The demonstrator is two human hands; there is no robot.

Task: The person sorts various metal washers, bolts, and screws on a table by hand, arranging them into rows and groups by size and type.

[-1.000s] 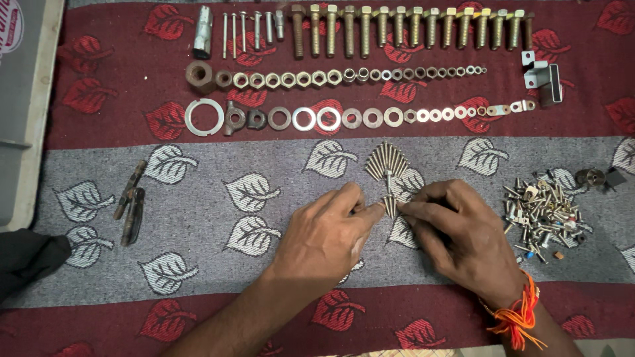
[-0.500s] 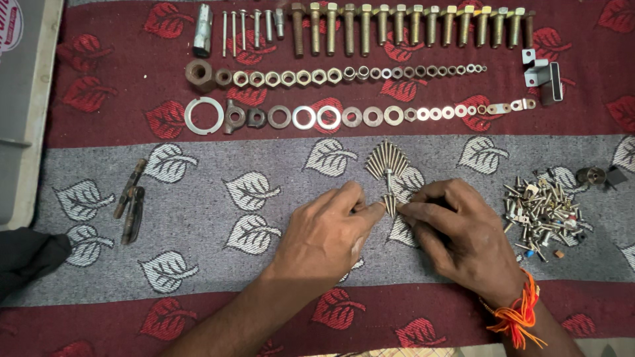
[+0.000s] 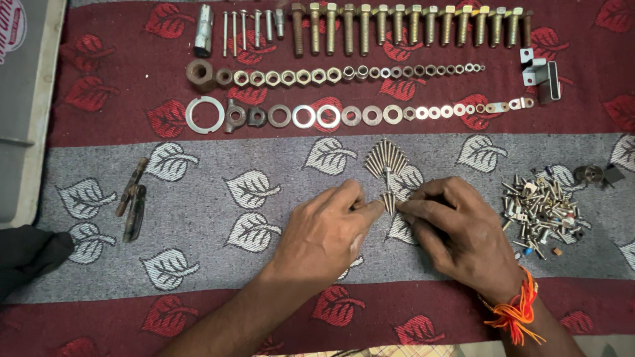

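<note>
My left hand [image 3: 324, 235] and my right hand [image 3: 460, 231] meet at a small bunch of pointed screws [image 3: 389, 201] on the grey leaf-patterned cloth [image 3: 218, 198]. Both forefingers press against the bunch from either side. Just above it lies a fan of several similar screws [image 3: 387, 157], heads outward. An orange thread band circles my right wrist.
A loose pile of mixed screws [image 3: 542, 211] lies to the right. Rows of washers [image 3: 344, 116], nuts [image 3: 331, 75] and bolts [image 3: 397, 26] line the red band at the top. Rusty pliers [image 3: 132, 198] lie left, beside a grey tray [image 3: 26, 99].
</note>
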